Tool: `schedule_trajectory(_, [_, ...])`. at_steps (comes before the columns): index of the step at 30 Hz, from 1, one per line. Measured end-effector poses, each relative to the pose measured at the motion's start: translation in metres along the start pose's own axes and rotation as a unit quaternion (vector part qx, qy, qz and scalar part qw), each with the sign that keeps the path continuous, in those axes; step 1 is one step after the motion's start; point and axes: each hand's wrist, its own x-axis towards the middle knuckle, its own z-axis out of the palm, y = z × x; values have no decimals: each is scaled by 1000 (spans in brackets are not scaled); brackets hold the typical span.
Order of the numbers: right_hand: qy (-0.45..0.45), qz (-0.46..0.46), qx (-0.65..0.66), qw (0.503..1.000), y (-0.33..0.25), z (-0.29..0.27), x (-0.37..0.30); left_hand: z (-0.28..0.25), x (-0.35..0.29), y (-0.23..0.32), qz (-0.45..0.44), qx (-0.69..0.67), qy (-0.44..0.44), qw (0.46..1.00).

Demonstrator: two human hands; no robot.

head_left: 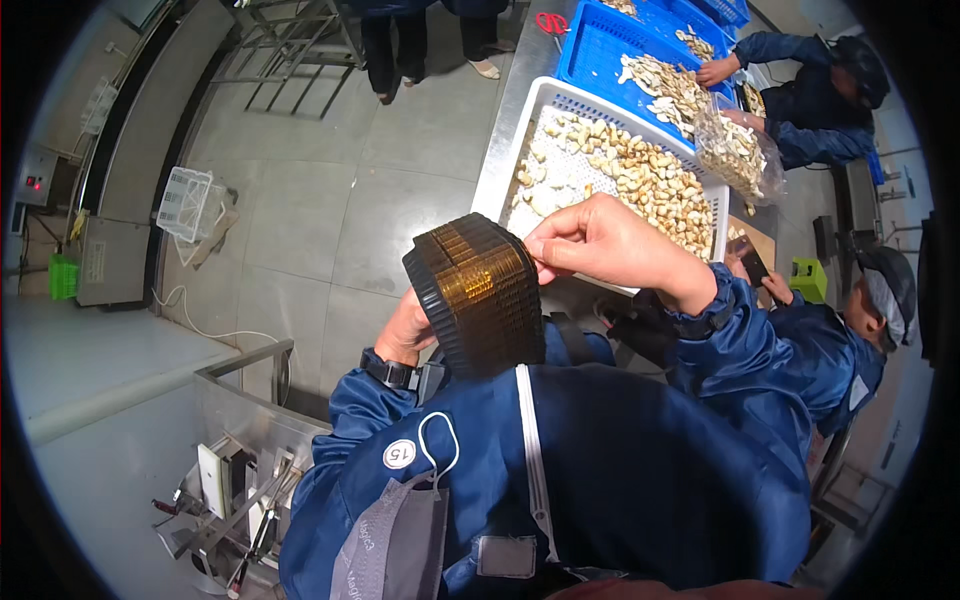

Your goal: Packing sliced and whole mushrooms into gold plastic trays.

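Black-and-gold plastic tray stack point(480, 285), nearer than the white crate point(720, 215), looks light, slick and bendable, best held by its rims, the left hand point(408, 325) cupping its left side, the right hand point(608, 245) with fingers pinched on its right edge.

The stack of trays point(475, 290) is black and glossy amber-gold, with fine stripes. The jacket point(650, 440) is navy blue, its zip point(532, 440) white. Mushrooms point(640, 175) are mottled cream and tan; the slotted crate point(719, 225) is white, the neighbouring crate point(595, 60) bright blue. Floor tiles point(300, 210) are grey.

Left hand point(405, 328) partly hidden behind black trays point(478, 295), standing people point(410, 50) cut off
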Motion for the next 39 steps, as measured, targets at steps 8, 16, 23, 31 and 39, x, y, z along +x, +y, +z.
schedule_trajectory(8, [-27, 52, 15, 998, 0, -9, 6, -32, -7, -17, -25, -72, 61, 995])
schedule_trajectory(16, [-32, 78, 16, 996, 1, -11, 9, -51, -13, -32, -32, -106, 65, 992])
schedule_trajectory(23, [30, 19, -166, 985, -3, -6, 3, -63, -19, -43, -43, -125, 77, 988])
schedule_trajectory(31, [74, -5, -122, 990, 5, 0, -7, -53, -18, -38, -14, -122, 82, 989])
schedule_trajectory(39, [49, -10, -58, 997, 14, -2, -3, -65, -12, -43, -40, -117, 64, 990])
